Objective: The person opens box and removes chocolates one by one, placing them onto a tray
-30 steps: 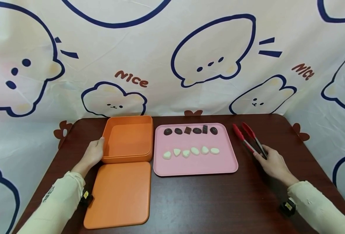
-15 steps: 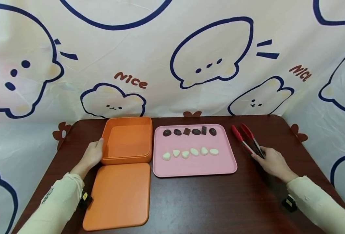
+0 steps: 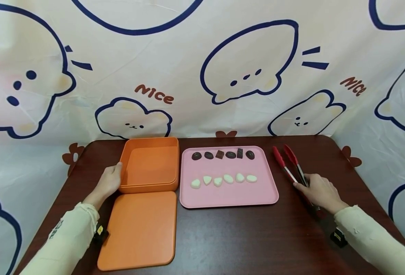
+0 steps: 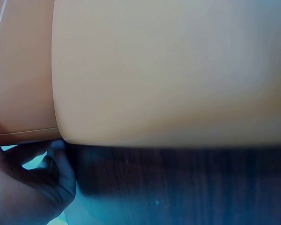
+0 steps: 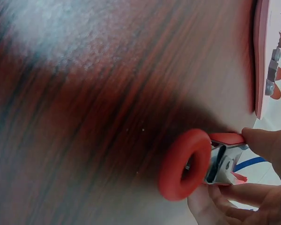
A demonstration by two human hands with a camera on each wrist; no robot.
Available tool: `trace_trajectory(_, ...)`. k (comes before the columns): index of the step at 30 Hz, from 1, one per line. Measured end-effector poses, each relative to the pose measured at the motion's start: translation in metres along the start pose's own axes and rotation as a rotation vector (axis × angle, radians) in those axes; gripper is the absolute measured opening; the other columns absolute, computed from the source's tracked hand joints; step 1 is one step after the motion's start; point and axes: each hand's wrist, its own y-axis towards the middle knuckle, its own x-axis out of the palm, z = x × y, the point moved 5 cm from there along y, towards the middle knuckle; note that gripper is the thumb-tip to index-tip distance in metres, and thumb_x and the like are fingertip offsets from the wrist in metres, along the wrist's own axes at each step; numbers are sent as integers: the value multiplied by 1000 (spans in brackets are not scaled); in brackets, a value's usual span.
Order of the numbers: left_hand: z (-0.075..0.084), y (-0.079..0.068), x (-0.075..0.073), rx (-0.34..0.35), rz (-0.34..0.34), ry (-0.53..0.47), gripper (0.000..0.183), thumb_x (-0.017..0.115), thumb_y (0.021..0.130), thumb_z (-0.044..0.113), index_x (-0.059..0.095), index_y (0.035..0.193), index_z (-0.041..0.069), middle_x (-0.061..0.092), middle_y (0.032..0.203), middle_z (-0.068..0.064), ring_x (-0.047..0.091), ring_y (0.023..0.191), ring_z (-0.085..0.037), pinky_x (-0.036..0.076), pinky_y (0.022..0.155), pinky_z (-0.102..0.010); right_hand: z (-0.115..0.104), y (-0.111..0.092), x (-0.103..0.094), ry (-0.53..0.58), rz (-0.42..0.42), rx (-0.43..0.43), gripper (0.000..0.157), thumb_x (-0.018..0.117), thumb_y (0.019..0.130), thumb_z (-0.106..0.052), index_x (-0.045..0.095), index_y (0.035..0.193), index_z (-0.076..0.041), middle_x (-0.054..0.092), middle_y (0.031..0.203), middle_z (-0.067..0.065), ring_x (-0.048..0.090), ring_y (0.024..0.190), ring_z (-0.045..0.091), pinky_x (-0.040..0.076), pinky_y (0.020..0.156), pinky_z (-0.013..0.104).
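My left hand (image 3: 109, 179) holds the left wall of an orange box (image 3: 151, 164); in the left wrist view its bent fingers (image 4: 61, 159) are against the box's edge, with the grip partly hidden. To the right, my right hand (image 3: 321, 191) holds metal tongs with red tips (image 3: 285, 158), which are spread apart and point away from me. The right wrist view shows thumb and fingers on either side of the tongs' handle, just past its red end ring (image 5: 196, 164). On a pink tray (image 3: 223, 198) lie a row of dark chocolates (image 3: 219, 154) and a row of white pieces (image 3: 228, 178).
An orange lid (image 3: 138, 231) lies flat in front of the box. All of this sits on a dark brown table (image 3: 240, 240). Behind it hangs a white patterned cloth (image 3: 188, 68), which also covers both sides.
My right hand has shifted slightly on the tongs, and the handle end now shows below it. My left hand, the box, the lid and the tray have stayed in place.
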Motion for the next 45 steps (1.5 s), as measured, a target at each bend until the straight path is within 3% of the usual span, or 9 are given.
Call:
trace_trajectory(3, 1, 0, 0, 5, 7, 2, 66, 7, 110, 40, 54, 107, -6, 55, 97, -20, 55, 93, -30, 42, 79, -36, -1, 1, 0, 4, 1, -4, 56, 63, 99, -38, 58, 132, 7, 58, 68, 5, 53, 60, 18, 41, 49, 33)
trace_trajectory(10, 1, 0, 1, 0, -4, -21, 57, 8, 110, 43, 39, 78, 8, 39, 70, -5, 46, 67, -21, 39, 67, -33, -3, 1, 0, 9, -4, -3, 57, 63, 99, -35, 56, 132, 10, 59, 69, 6, 55, 58, 17, 43, 50, 32)
trace_trajectory(15, -1, -1, 0, -1, 1, 1, 60, 7, 110, 43, 46, 86, 5, 43, 78, -7, 50, 78, -22, 40, 73, -33, -3, 0, 0, 8, 3, -9, 61, 63, 99, -36, 54, 134, 12, 62, 71, 8, 55, 59, 17, 43, 50, 33)
trace_trajectory(22, -1, -2, -2, -20, -8, -2, 59, 7, 110, 43, 44, 85, 5, 42, 78, -8, 50, 79, -24, 40, 74, -34, -3, 0, 1, 13, 18, -17, 64, 63, 99, -38, 51, 138, 11, 65, 78, 10, 55, 62, 18, 43, 50, 33)
trace_trajectory(29, -2, -1, -2, -13, -7, -16, 71, 6, 110, 41, 51, 125, -12, 53, 112, -28, 51, 106, -36, 43, 90, -47, -1, 0, 2, 27, 16, -15, 67, 62, 99, -38, 48, 140, 13, 61, 70, 8, 54, 58, 16, 42, 48, 33)
trace_trajectory(31, -2, -2, -1, -28, -24, -26, 75, 5, 109, 43, 43, 139, -14, 49, 130, -36, 48, 120, -42, 42, 100, -54, -1, 0, 2, 26, 17, -13, 67, 62, 99, -38, 48, 140, 13, 61, 71, 7, 53, 58, 16, 42, 49, 33)
trace_trajectory(34, -2, -3, 0, -62, -61, -58, 78, 5, 109, 46, 23, 153, -15, 28, 156, -38, 31, 143, -49, 29, 116, -63, -1, -2, 3, 29, 22, -13, 68, 62, 99, -39, 48, 140, 13, 58, 67, 6, 52, 56, 16, 41, 48, 33)
trace_trajectory(39, 0, -5, -1, -126, -122, -126, 78, 7, 108, 51, 4, 157, -10, 4, 164, -33, 8, 152, -52, 16, 121, -65, -2, -5, 4, 36, 45, -26, 66, 63, 99, -38, 49, 139, 13, 48, 57, 1, 48, 52, 15, 37, 47, 33)
trace_trajectory(45, -1, -6, -5, -161, -137, -161, 77, 10, 108, 51, 2, 158, -7, 0, 165, -30, 3, 153, -51, 13, 122, -65, 0, -4, 3, 43, 67, -40, 68, 59, 101, -42, 49, 141, 12, 49, 59, 2, 47, 52, 15, 37, 47, 32)
